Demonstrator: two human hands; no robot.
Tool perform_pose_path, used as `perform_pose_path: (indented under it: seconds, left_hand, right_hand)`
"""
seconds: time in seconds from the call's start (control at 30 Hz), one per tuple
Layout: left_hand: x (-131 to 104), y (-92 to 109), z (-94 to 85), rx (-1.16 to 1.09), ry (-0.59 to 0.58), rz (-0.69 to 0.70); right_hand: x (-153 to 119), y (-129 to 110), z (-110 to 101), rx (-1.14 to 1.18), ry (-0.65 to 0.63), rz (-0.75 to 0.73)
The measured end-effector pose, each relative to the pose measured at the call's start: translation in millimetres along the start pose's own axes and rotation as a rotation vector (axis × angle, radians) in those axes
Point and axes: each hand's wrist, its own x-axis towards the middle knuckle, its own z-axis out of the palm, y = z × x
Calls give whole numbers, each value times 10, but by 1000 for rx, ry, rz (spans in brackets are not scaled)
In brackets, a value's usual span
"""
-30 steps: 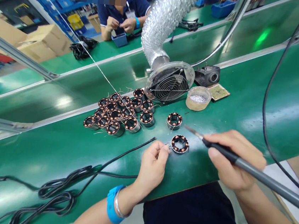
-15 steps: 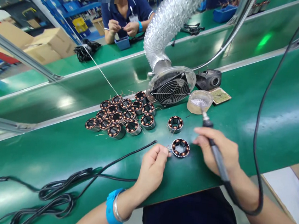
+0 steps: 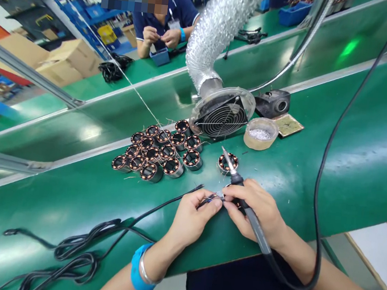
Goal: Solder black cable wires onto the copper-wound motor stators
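Observation:
My right hand (image 3: 259, 209) is closed around a soldering iron (image 3: 252, 222), whose bare tip points up and to the left. Its thumb and fingertips also reach toward my left hand (image 3: 191, 216), which pinches thin wires (image 3: 210, 197) by the fingertips. A copper-wound stator (image 3: 240, 208) lies between the hands, mostly covered by the right fingers. Just beyond, another stator (image 3: 227, 163) stands alone on the bench, partly behind the iron's tip. Several more stators (image 3: 151, 172) form a group to the left. A black cable (image 3: 158, 213) runs beside and behind my left hand.
A fume extractor fan (image 3: 222, 118) on a silver duct (image 3: 208, 36) stands at the back. Right of it are a round tub (image 3: 260, 140), a flat square tin (image 3: 288, 126) and a black iron holder (image 3: 274, 102). Coiled cable (image 3: 79, 248) lies left. A co-worker (image 3: 179, 14) sits opposite.
My right hand has moved left with the soldering iron, its tip going from the tub to above the lone stator. My hands have come together, and the near stator is now mostly covered.

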Motion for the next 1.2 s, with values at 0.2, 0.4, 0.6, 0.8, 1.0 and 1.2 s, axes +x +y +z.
perform_pose_path:
  seconds: [0.2,0.4,0.6,0.8,1.0,1.2]
  left_hand:
    - [49,-6,-85,-192,28,-117]
    - [83,28,-78,-96,85,-60]
    - [78,75,-51,-33,82,-23]
    - [25,78,-95,-25,26,18]
    - [-256,125,-10,-241,-33,-144]
    - [-51,111,-191,-300,-72,-171]
  right_hand:
    - [-3,11,1,48,5,44]
    - [31,-14,19,6,1,19]
    - [148,-26,-15,-11,-65,23]
    - [224,-14,-2,84,-197,43]
    - [107,-112,117,-43,-12,97]
    - [48,-21,27,-83,-17,37]
